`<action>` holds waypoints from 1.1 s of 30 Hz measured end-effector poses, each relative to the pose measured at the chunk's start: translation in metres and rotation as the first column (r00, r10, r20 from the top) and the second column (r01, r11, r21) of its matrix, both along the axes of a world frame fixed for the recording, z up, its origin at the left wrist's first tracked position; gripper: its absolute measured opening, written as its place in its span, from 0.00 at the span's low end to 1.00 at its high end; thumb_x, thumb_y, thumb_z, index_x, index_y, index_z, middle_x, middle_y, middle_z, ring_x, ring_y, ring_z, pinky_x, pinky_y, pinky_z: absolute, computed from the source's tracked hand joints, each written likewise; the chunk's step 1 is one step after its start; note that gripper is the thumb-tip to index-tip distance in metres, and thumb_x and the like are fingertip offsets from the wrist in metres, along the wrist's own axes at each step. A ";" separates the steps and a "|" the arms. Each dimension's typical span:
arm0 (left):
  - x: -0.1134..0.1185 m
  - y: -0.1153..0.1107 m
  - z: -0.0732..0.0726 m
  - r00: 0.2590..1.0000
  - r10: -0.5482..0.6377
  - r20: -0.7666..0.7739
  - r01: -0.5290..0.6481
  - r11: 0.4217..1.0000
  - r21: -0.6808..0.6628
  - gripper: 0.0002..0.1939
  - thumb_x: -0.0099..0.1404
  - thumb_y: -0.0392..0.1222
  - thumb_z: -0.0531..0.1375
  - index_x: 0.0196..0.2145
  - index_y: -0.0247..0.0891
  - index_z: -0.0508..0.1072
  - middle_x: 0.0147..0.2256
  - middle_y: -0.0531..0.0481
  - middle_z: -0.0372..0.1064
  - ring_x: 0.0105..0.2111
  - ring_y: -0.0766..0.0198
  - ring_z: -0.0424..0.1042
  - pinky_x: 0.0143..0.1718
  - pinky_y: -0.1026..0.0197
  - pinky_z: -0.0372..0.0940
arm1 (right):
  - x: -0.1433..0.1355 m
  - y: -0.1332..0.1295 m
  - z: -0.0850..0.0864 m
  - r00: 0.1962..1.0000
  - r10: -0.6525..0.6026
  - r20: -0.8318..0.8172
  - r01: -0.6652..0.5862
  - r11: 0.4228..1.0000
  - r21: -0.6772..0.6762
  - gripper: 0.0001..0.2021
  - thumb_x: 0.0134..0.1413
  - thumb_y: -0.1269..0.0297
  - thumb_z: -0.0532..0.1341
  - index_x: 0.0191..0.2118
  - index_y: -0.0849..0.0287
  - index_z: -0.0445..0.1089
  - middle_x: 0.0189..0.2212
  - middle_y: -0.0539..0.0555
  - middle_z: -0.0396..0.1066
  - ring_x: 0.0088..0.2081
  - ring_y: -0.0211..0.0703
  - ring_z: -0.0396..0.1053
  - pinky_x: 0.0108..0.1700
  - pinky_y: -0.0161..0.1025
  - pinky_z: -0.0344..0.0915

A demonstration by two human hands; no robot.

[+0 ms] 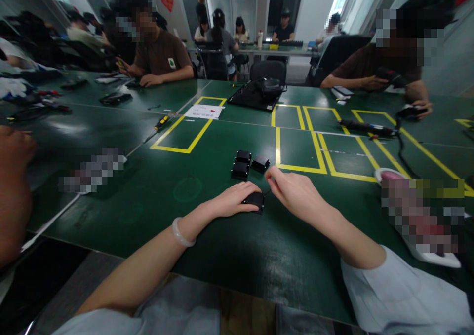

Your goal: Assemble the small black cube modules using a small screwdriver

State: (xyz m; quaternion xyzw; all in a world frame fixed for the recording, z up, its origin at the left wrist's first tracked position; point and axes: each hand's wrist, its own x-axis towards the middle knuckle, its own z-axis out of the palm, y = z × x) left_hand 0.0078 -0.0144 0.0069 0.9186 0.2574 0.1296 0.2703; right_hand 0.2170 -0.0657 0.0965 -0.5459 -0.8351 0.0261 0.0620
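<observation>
- A small black block [255,202] is lying on the green tabletop [148,216], close in front of the person, partly under the left hand [235,198].
- The block is looking flat-topped and squarish, its dark surface fairly matt, with small bright spots showing near its edge; the fingers are hiding part of it.
- The left hand is coming in from 9 o'clock of the block, its fingers gripping it, the thumb lying along the near side and the others over the far side.
- The right hand [292,184] is hovering at about 2 o'clock of the block, its fingers curling together and pinching a thin dark rod [267,193] that is pointing toward the block.
- Three similar black blocks are sitting just beyond: two in a close pair [240,166] toward 11 o'clock, and a tilted-looking one [260,163] toward 12.
- A white paper [204,111] is lying at 11 o'clock, carrying a red mark and writing too small to be read.
- A yellow-and-black screwdriver [161,123] is lying between 10 and 11 o'clock.
- A black cylindrical tool [365,127] is lying at 2 o'clock, showing a pale label that is not reading clearly.
- A co-worker's brown shirt [161,54], toward 11 o'clock, is bearing a white-and-green patch; no brand is showing legibly.
</observation>
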 end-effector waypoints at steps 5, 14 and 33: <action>0.000 0.000 0.000 1.000 -0.002 -0.008 0.002 1.000 0.007 0.22 0.69 0.55 0.57 0.54 0.40 0.65 0.51 0.43 0.66 0.50 0.53 0.66 0.53 0.54 0.61 | 0.001 -0.001 0.000 0.999 0.019 -0.034 -0.018 1.000 0.020 0.11 0.67 0.65 0.46 0.46 0.59 0.63 0.32 0.53 0.75 0.30 0.43 0.72 0.29 0.36 0.48; -0.001 0.000 -0.001 1.000 -0.001 -0.004 0.001 1.000 0.000 0.22 0.69 0.55 0.57 0.55 0.41 0.65 0.51 0.43 0.66 0.50 0.53 0.66 0.53 0.53 0.61 | 0.001 0.001 -0.004 0.998 -0.014 0.068 0.010 0.998 0.057 0.15 0.68 0.59 0.43 0.43 0.59 0.64 0.26 0.54 0.74 0.26 0.43 0.69 0.27 0.37 0.42; 0.000 0.001 -0.003 1.000 -0.006 -0.016 0.006 1.000 0.007 0.23 0.69 0.55 0.57 0.56 0.40 0.64 0.52 0.43 0.65 0.51 0.52 0.66 0.54 0.53 0.60 | 0.001 -0.001 -0.003 1.000 0.010 0.001 -0.010 1.000 0.025 0.13 0.68 0.62 0.45 0.45 0.60 0.64 0.29 0.54 0.75 0.28 0.43 0.70 0.28 0.36 0.46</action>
